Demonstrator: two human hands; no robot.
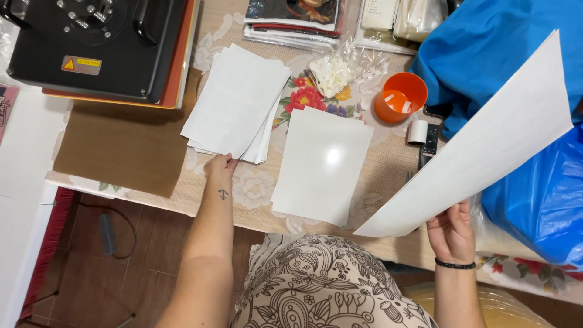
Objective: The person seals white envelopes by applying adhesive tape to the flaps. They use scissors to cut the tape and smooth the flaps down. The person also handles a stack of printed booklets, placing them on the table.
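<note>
My right hand (450, 229) grips the near corner of a large white sheet of paper (486, 152), which is lifted and tilted over the table's right side. My left hand (220, 165) rests with its fingers on the near edge of a fanned stack of white sheets (238, 100) at the table's middle left. Between the two hands a second, glossy stack of white sheets (322, 164) lies flat on the floral tablecloth (249, 188).
A black heat press machine (100, 45) stands at the back left, with a brown sheet (121, 146) in front of it. An orange cup (399, 97), a small white roll (416, 132), a black remote (429, 144), a clear bag of white bits (333, 71), blue cloth (486, 48) and a blue plastic bag (540, 200) sit right.
</note>
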